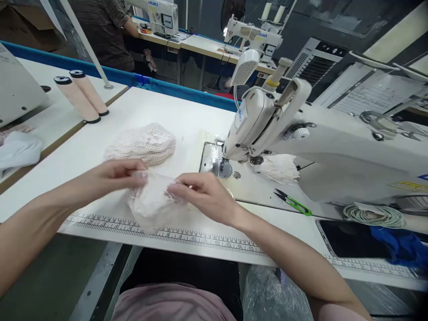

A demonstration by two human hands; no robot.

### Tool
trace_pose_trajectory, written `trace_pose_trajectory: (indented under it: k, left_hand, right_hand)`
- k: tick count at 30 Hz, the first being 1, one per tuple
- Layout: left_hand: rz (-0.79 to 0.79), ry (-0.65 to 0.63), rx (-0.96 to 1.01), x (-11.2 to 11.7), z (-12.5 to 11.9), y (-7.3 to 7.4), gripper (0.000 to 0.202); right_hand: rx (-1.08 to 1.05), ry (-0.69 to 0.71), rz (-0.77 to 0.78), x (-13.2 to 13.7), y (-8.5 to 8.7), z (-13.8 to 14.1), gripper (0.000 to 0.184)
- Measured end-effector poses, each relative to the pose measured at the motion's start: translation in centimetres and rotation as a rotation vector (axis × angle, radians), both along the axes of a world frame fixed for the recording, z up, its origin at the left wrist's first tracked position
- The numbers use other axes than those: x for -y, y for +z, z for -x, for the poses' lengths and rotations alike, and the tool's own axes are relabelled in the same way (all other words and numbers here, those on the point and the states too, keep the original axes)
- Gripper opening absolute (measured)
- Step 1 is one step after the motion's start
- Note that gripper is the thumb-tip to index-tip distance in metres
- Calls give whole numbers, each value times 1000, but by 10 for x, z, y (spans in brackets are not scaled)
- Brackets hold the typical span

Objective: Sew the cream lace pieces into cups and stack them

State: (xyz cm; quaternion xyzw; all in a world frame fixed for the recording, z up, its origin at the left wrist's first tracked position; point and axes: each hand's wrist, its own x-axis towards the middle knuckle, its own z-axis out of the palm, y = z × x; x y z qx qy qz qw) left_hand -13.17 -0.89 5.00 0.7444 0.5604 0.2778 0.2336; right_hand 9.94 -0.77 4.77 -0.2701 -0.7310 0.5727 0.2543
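Note:
Between my two hands hangs a piece of white lace fabric [155, 203], held just above the front of the table. My left hand [122, 175] pinches its left upper edge, and my right hand [203, 191] pinches the right edge. The lower part of the lace is slightly blurred. Behind it, a stack of pale lace pieces [143, 142] lies on the white table [190, 120]. To the right stands a white sewing machine [249, 122], its needle area over the metal plate [212, 156]. More lace pieces [279, 168] lie under the machine arm.
Green thread snips [294, 203] lie right of the needle plate. A phone [351, 238], a blue cloth [397, 245] and a coil of cord [372, 216] are farther right. Two thread cones [78, 98] stand at the back left. A printed ruler [207, 238] runs along the front edge. A co-worker [100, 33] sits beyond.

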Motion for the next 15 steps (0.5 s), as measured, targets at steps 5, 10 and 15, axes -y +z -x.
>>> trace_pose_trajectory:
  k: [5, 10, 15]
  left_hand:
    - [-3, 195, 41, -29, 38, 19, 44]
    - [2, 276, -7, -76, 71, 27, 39]
    - [28, 244, -113, -118, 72, -5, 30]
  right_hand:
    - [-123, -76, -83, -41, -1, 52, 30]
    - [167, -504, -322, -96, -9, 94, 23]
    - [380, -605, -387, -121, -24, 97, 18]
